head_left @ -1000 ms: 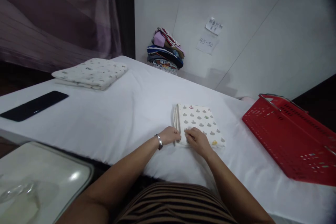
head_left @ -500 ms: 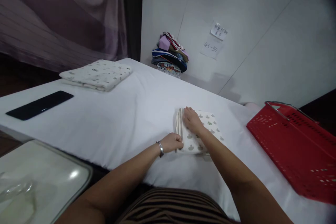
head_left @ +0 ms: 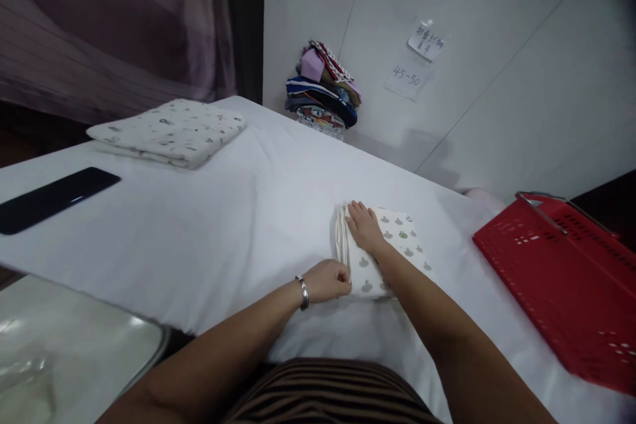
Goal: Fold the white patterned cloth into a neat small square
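A folded white cloth (head_left: 400, 248) with grey and green prints lies on the white-covered table, its layered folded edge facing left. My left hand (head_left: 328, 280), with a silver bracelet at the wrist, is closed on the near end of that edge, fingers curled and pinched at the corner. On top of the cloth, near the far left corner, my right hand (head_left: 365, 225) rests with its fingers stretched out flat, holding nothing. My right forearm hides part of the cloth's near side.
Another folded printed cloth (head_left: 169, 132) lies at the table's far left, behind a black phone-like slab (head_left: 59, 197). At the right is a red basket (head_left: 561, 291). Stacked clothes (head_left: 322, 89) stand by the wall, near paper notes (head_left: 424, 41). A pale glossy surface (head_left: 84, 338) sits lower left.
The view has shifted slightly. My right hand's fingers are a little more spread on the cloth, while my left hand stays at the cloth's near left corner.
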The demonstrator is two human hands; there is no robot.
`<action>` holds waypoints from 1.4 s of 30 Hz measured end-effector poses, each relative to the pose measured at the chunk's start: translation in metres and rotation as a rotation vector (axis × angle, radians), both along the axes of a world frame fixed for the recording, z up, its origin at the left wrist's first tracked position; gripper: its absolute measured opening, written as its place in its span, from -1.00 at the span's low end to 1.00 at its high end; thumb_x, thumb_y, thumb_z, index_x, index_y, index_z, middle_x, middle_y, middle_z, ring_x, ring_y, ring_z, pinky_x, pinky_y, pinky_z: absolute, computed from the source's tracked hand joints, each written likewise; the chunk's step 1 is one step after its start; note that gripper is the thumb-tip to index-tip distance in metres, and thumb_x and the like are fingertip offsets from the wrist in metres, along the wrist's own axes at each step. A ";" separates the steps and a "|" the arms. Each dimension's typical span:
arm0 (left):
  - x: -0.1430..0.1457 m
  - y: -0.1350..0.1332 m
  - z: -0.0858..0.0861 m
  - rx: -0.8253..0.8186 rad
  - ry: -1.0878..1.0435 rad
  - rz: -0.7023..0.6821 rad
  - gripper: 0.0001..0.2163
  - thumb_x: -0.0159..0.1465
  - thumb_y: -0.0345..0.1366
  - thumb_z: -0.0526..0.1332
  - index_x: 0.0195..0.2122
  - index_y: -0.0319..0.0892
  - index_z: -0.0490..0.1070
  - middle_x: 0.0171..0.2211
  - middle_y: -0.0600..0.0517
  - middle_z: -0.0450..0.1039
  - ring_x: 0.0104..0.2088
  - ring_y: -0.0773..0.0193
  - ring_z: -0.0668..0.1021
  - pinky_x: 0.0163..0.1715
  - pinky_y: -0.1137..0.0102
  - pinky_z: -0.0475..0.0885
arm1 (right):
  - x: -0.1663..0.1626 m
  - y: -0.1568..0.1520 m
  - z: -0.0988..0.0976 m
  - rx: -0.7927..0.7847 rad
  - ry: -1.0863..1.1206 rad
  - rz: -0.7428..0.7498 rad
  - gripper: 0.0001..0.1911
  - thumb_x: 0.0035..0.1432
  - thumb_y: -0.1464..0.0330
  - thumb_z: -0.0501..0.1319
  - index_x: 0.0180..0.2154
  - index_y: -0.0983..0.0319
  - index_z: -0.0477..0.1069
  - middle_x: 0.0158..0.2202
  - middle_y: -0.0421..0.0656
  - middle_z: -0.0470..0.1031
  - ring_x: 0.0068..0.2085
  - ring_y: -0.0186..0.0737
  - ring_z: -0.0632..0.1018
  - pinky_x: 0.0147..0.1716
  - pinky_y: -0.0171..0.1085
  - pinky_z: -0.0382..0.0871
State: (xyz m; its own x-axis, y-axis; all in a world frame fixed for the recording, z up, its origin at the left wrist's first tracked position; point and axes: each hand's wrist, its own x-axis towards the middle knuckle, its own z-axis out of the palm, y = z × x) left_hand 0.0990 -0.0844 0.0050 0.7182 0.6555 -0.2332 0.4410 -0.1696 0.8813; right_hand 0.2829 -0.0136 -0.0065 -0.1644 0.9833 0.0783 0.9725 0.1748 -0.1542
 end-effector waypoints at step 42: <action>0.058 -0.008 -0.005 0.765 0.204 0.042 -0.50 0.22 -0.03 0.02 0.12 -0.20 0.22 0.23 -0.09 0.09 0.26 0.06 0.04 0.23 0.09 -0.17 | 0.084 -0.085 0.015 -0.107 -0.003 -0.305 -0.42 0.25 0.09 -0.11 0.23 0.16 0.02 0.32 -0.08 -0.14 0.29 -0.01 -0.09 0.16 0.12 -0.16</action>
State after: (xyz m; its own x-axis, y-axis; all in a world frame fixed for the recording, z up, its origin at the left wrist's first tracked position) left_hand 0.1575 -0.0923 0.0005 0.6810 0.7126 0.1685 0.6007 -0.6753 0.4279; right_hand 0.3672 -0.0981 0.0086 0.1391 0.9899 -0.0284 0.9780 -0.1418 -0.1528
